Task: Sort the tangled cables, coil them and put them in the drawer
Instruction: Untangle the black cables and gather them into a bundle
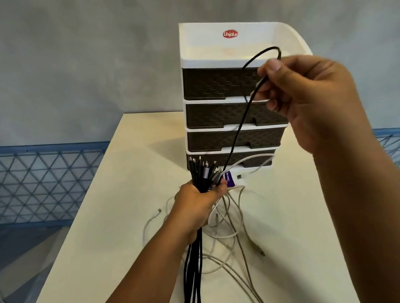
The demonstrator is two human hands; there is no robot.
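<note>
So the left hand (200, 203) is out low in front, fist wrapped tight around a bundle of black cables (202, 173); the plug ends fan out just above the fist and the long tails hang straight down below it, past the near edge of the table (119, 232); the right hand (311, 96) is raised higher and off to the right, thumb and fingers pinching a single black cable (238, 128) that loops up above the pinch and runs down to the left fist; loose white cables (229, 234) sprawl on the cream tabletop right under and beside the left fist; behind both grips stands a white drawer unit (233, 99) with four dark woven-look drawers, all closed; grey mottled wall (63, 66) behind, blue lattice railing (38, 186) lower down on both sides.
</note>
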